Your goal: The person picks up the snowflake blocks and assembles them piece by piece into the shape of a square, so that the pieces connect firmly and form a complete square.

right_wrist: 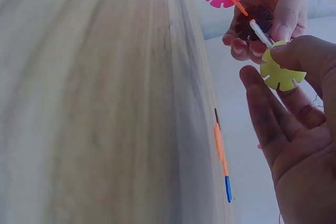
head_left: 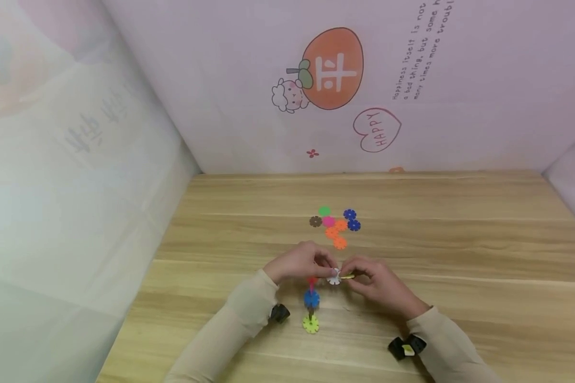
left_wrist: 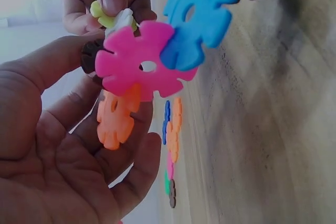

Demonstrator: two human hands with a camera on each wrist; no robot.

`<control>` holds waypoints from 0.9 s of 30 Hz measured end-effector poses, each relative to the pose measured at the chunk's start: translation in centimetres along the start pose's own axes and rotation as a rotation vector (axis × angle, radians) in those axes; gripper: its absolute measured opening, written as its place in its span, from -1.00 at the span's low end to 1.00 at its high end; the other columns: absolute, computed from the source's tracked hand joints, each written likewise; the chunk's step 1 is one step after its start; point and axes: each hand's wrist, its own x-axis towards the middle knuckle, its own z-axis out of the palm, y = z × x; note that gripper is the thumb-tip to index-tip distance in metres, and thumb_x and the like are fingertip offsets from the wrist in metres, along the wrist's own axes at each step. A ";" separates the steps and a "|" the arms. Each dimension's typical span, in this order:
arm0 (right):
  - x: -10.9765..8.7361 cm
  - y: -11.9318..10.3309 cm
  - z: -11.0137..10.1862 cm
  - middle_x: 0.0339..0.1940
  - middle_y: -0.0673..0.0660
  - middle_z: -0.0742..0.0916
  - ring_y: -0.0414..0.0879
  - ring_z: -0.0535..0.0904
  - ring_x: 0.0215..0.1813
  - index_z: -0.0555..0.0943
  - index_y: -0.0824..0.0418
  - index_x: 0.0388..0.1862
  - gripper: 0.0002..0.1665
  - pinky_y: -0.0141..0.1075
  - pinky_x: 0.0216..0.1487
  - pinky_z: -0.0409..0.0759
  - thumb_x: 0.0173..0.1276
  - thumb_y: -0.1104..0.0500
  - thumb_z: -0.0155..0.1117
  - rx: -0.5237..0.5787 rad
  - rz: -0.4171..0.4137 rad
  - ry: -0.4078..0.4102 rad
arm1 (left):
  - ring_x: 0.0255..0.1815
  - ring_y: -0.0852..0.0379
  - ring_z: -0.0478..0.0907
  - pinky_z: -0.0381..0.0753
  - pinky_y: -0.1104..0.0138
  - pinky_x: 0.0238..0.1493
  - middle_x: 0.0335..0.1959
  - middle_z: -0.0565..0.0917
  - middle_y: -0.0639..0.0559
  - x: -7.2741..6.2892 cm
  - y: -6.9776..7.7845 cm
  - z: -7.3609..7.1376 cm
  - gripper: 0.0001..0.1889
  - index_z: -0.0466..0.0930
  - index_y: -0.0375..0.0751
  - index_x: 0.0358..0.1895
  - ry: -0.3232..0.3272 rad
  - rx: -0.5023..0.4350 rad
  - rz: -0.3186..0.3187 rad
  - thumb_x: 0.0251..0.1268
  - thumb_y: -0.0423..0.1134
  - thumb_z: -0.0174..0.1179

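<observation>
My left hand [head_left: 302, 261] grips a chain of slotted plastic snowflake discs near its far end. In the left wrist view, a pink disc [left_wrist: 128, 51] joins a light-blue disc [left_wrist: 212, 22], with an orange disc [left_wrist: 113, 124] below by the palm. A brown disc [right_wrist: 247, 29] sits at the left fingers in the right wrist view. My right hand [head_left: 380, 282] pinches a yellow disc [right_wrist: 283, 74] between thumb and fingers, its edge at the white disc [head_left: 334, 279]. Toward me, the chain runs down to a yellow-green disc [head_left: 310, 324].
Loose discs lie on the wooden table [head_left: 460, 223] beyond the hands: green [head_left: 324, 210], brown [head_left: 315, 221], pink [head_left: 328, 221], several orange [head_left: 339, 243] and dark blue [head_left: 354, 225]. A printed cloth [head_left: 249, 133] stands behind the table; another pale cloth [head_left: 76, 213] borders the left.
</observation>
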 end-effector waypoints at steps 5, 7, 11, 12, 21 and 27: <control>0.1 0.1 0.0 -0.13 -0.03 0.74 -0.22 0.65 -0.06 0.66 0.06 -0.15 -0.63 -0.33 -0.12 0.69 0.17 0.47 0.39 -0.038 -0.011 -0.015 | -0.31 0.27 0.65 0.60 0.44 -0.25 -0.34 0.75 0.20 0.0 -0.1 0.0 -0.92 0.74 -0.04 -0.23 -0.004 -0.026 -0.017 0.31 -0.17 0.32; 0.2 0.1 0.0 -0.12 -0.04 0.74 -0.20 0.65 -0.06 0.65 0.06 -0.13 -0.64 -0.32 -0.11 0.68 0.18 0.43 0.40 -0.043 0.006 -0.034 | -0.32 0.28 0.64 0.61 0.44 -0.26 -0.34 0.75 0.20 0.0 -0.1 0.0 -0.91 0.75 -0.05 -0.22 0.003 -0.018 -0.013 0.30 -0.17 0.33; 0.2 0.0 -0.6 -0.05 -0.07 0.73 -0.17 0.64 0.00 0.62 0.04 -0.02 -0.66 -0.26 -0.01 0.67 0.24 0.28 0.43 -0.055 0.056 -0.105 | -0.32 0.32 0.64 0.61 0.44 -0.25 -0.31 0.76 0.20 -0.2 -0.2 -0.1 -0.90 0.77 -0.03 -0.19 0.016 0.010 -0.017 0.30 -0.18 0.32; 0.2 0.0 -0.9 -0.03 -0.08 0.72 -0.15 0.64 0.03 0.61 0.03 0.01 -0.65 -0.23 0.02 0.67 0.26 0.24 0.44 -0.059 0.071 -0.121 | -0.32 0.32 0.64 0.61 0.44 -0.25 -0.31 0.76 0.20 -0.2 -0.2 -0.2 -0.90 0.77 -0.03 -0.19 0.019 0.014 -0.018 0.31 -0.18 0.32; 0.2 0.7 -2.5 0.15 0.04 0.70 0.04 0.62 0.16 0.60 0.13 0.17 -0.56 -0.01 0.18 0.59 0.30 0.21 0.38 -0.130 0.220 -0.161 | -0.32 0.30 0.63 0.60 0.44 -0.25 -0.33 0.76 0.19 -0.6 -0.4 -0.3 -0.92 0.77 -0.03 -0.22 0.023 -0.011 -0.037 0.29 -0.19 0.34; 1.4 1.7 -2.2 0.16 0.21 0.70 0.15 0.62 0.19 0.58 0.28 0.20 -0.53 0.04 0.21 0.56 0.32 0.21 0.36 -0.187 0.317 -0.069 | -0.34 0.29 0.62 0.59 0.43 -0.28 -0.35 0.75 0.19 -0.7 -0.7 -0.2 -0.94 0.77 -0.02 -0.24 0.018 -0.028 -0.027 0.29 -0.21 0.34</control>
